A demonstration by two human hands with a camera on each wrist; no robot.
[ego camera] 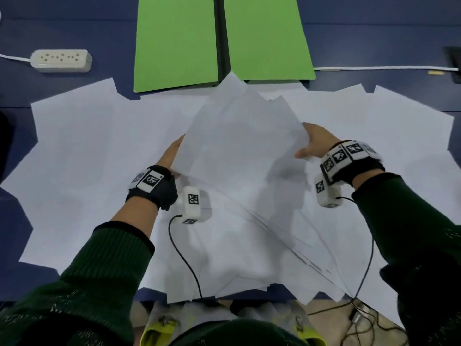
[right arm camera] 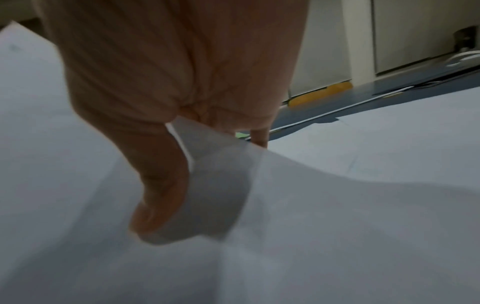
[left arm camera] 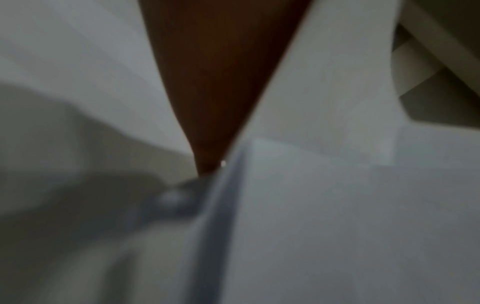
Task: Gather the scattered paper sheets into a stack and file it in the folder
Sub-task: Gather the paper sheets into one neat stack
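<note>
Several white paper sheets (ego camera: 87,146) lie spread and overlapping across the dark blue table (ego camera: 74,28). A bundle of sheets (ego camera: 239,151) is lifted and tilted over the middle. My left hand (ego camera: 174,153) holds its left edge, fingers hidden under the paper. My right hand (ego camera: 308,148) pinches the right edge, thumb on top. In the right wrist view the right hand (right arm camera: 205,176) has the sheet's edge (right arm camera: 215,195) curled between thumb and fingers. The left wrist view is blurred, showing the left hand (left arm camera: 215,102) against paper (left arm camera: 324,102). The green folder (ego camera: 179,46) lies open, just beyond the bundle's far corner.
A white power strip (ego camera: 61,60) sits at the far left with its cord. A white cable (ego camera: 374,68) runs right of the folder toward a dark object (ego camera: 452,61) at the edge. Sheets overhang the table's near edge (ego camera: 149,294).
</note>
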